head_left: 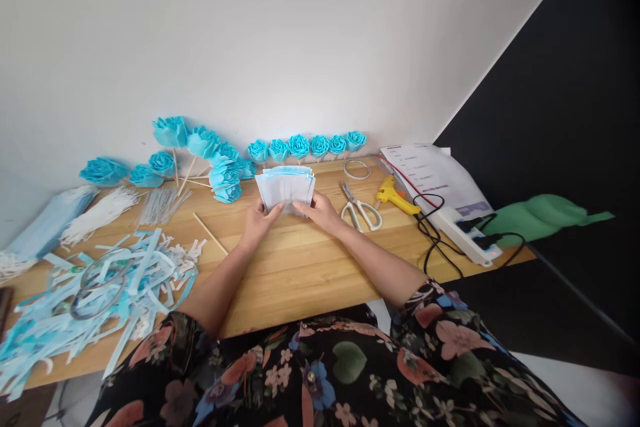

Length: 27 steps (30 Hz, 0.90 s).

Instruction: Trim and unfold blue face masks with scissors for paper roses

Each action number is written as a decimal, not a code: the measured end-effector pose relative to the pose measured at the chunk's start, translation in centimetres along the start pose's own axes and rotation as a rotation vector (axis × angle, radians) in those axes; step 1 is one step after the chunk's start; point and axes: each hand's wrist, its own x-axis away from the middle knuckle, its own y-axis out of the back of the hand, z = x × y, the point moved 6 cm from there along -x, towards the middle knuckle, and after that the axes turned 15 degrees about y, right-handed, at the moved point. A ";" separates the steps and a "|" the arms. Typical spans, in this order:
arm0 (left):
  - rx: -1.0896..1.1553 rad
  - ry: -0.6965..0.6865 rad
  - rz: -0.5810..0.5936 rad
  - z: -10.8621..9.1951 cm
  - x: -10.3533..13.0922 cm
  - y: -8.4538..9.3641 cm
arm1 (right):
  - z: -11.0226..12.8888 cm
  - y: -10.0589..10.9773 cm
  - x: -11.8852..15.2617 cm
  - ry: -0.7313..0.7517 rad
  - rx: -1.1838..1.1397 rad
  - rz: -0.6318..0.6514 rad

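Observation:
Between my two hands stands a stack of pale sheets [285, 189], white on the near side with light blue edges along the top. My left hand [260, 219] grips its lower left, the thumb pressed on the front. On the lower right my right hand [320, 211] holds it in the same way, fingers hidden behind. A thin wooden stick [210, 233] lies on the wooden table [300, 280] to the left of my left hand. White-handled scissors [360, 208] rest to the right of my right hand, blades partly apart.
Blue flowers [299, 146] on sticks line the wall. Blue and white scraps [125, 287], white cords [97, 217], wires [163, 205] and flat blue masks [47, 223] lie left. A yellow glue gun [397, 197], tape ring [357, 169], papers [435, 173] and power strip [463, 237] lie right.

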 end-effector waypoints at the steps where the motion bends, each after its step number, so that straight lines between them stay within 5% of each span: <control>1: -0.017 0.018 -0.006 0.2 0.0 0.0 | 0.0 0.0 0.0 0.001 0.003 0.005; 8: -0.097 0.043 -0.039 0.2 0.5 0.0 | 0.4 -0.1 0.1 0.020 0.048 0.011; 15: -0.021 -0.204 -0.041 -1.9 1.0 0.3 | 2.1 0.7 0.1 0.118 0.044 -0.087; 20: -0.034 -0.113 -0.033 -1.8 0.9 0.3 | 0.8 0.0 0.0 0.092 0.015 0.035; 27: -0.062 -0.044 -0.040 -1.9 1.1 0.1 | 0.5 -0.3 0.0 0.076 -0.042 0.036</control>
